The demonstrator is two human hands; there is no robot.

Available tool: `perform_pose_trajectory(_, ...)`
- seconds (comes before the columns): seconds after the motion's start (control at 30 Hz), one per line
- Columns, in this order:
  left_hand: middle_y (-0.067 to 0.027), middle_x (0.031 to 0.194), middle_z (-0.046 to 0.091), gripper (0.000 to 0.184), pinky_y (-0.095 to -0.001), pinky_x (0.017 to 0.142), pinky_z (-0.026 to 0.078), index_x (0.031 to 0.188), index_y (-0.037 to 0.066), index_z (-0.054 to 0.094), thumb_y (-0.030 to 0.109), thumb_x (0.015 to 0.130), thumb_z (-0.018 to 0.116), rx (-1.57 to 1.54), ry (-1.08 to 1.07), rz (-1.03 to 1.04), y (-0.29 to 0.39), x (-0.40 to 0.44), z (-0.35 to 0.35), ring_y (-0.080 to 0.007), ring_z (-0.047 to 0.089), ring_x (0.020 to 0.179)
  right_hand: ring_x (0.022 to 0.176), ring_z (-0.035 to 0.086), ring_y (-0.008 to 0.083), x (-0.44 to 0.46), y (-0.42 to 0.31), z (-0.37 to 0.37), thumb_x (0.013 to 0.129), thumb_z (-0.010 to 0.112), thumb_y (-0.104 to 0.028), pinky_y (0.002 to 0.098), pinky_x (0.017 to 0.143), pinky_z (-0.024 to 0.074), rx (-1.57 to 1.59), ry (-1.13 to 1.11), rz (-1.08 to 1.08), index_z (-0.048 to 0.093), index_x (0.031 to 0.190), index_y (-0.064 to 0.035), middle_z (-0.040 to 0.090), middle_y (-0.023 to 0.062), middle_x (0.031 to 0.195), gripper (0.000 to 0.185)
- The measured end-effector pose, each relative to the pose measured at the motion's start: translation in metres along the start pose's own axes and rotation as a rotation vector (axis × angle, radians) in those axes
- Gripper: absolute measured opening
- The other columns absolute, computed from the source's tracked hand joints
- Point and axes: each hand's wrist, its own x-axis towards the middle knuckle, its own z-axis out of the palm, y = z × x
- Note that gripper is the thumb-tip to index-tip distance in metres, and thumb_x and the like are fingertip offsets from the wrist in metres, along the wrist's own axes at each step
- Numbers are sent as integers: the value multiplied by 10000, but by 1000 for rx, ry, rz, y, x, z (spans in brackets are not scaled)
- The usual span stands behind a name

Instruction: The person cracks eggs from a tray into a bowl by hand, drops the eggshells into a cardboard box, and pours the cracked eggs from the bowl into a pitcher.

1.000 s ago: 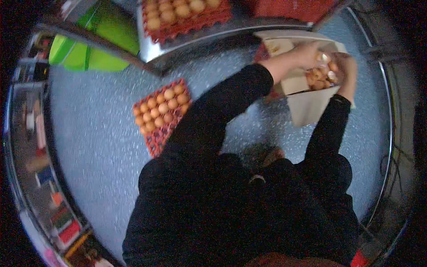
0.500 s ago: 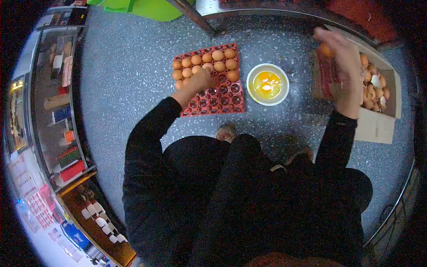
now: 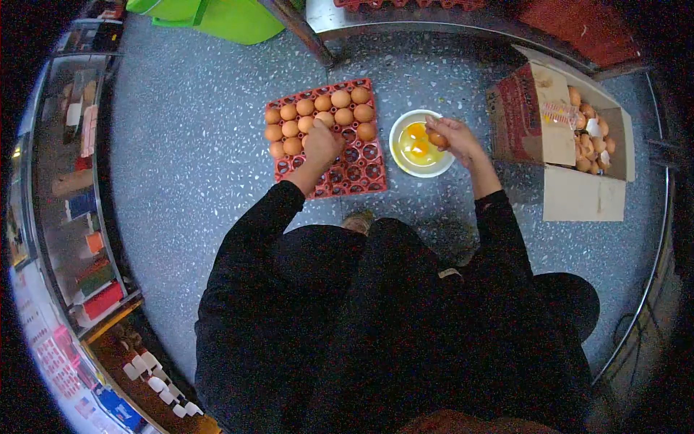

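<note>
A red plastic egg tray (image 3: 329, 189) lies on the floor, its far rows filled with brown eggs (image 3: 340, 98) and its near right cells bare. My left hand (image 3: 322, 150) reaches over it with curled fingers around an egg, which they partly hide. To the right stands a white bowl (image 3: 394, 148) with several yolks (image 3: 417, 131) and egg white inside. My right hand (image 3: 457, 139) is closed around a brown egg (image 3: 436, 139) at the bowl's right rim. Whether that egg's shell is cracked, I cannot tell.
An open cardboard box (image 3: 560, 148) with eggshells (image 3: 594, 141) inside stands at the right, one flap (image 3: 584, 194) folded out towards me. A metal-edged table (image 3: 405, 22) is at the back, beside a green plastic object (image 3: 238, 22). Shelves (image 3: 79, 188) line the left.
My right hand has come left and down from beside the cardboard box to the bowl's rim, with an egg in it. My left hand has stayed at the egg tray. The view has shifted slightly.
</note>
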Motion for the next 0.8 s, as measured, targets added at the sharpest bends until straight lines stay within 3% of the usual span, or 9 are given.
perform_pose_trajectory(0.03,-257,895,502,488,-410,661,470,967,-48,338,288,694,563,-9,-2,4,1,-3,-3,-355,549,805,708,495,67,-7,-7,-3,781,569,-304,182,570,393,4,-116,70,523,954,-55,538,4,823,306)
perform_pose_trajectory(0.2,-253,910,500,466,-409,735,438,1019,11,396,318,698,538,-253,182,170,0,-14,-8,-354,512,843,679,517,113,8,30,-15,750,600,-196,235,604,434,-28,75,-127,486,981,-13,544,19,796,316)
perform_pose_trajectory(0.27,-188,969,501,378,-394,711,452,1043,57,430,293,752,472,-379,12,224,13,-19,-2,-295,521,812,698,520,126,4,33,-2,745,602,-178,248,625,437,-126,217,-188,470,992,-12,542,26,814,326)
perform_pose_trajectory(0.33,-115,972,513,327,-360,691,464,1064,55,432,247,800,403,-1286,-499,186,41,-24,13,-224,521,811,786,517,174,1,37,10,759,581,-186,299,706,427,-347,376,-652,460,996,-24,527,66,875,312)
perform_pose_trajectory(0.37,-115,972,513,327,-360,691,464,1064,55,432,247,800,403,-1295,-501,189,53,-24,24,-224,521,811,786,517,174,-1,38,18,759,581,-186,299,706,427,-357,378,-653,460,996,-24,527,66,875,312)
perform_pose_trajectory(0.43,-82,959,515,277,-323,685,471,1044,49,446,206,827,376,-1622,-812,-31,75,-22,43,-172,517,845,893,483,249,-10,40,36,752,571,-166,349,796,387,-488,487,-785,449,1003,-22,501,125,927,314)
perform_pose_trajectory(0.57,-50,868,506,273,-331,808,437,1023,20,465,191,855,335,-1778,-905,-116,109,-38,26,-161,502,849,954,433,326,-25,37,44,728,564,-129,377,841,349,-699,337,-918,450,985,-20,457,173,985,301)
perform_pose_trajectory(0.67,-91,1008,498,291,-321,719,464,1070,32,432,219,867,341,-1728,-1028,-44,101,-21,74,-198,511,902,951,432,325,-28,28,35,733,557,-118,385,847,344,-691,439,-922,451,985,-16,441,180,1008,292)
perform_pose_trajectory(0.8,-86,997,503,297,-317,727,460,1073,32,437,220,869,328,-1811,-979,6,108,-22,86,-194,515,891,956,440,288,-28,26,34,736,557,-68,352,838,344,-700,494,-1007,435,993,-16,462,149,980,289)
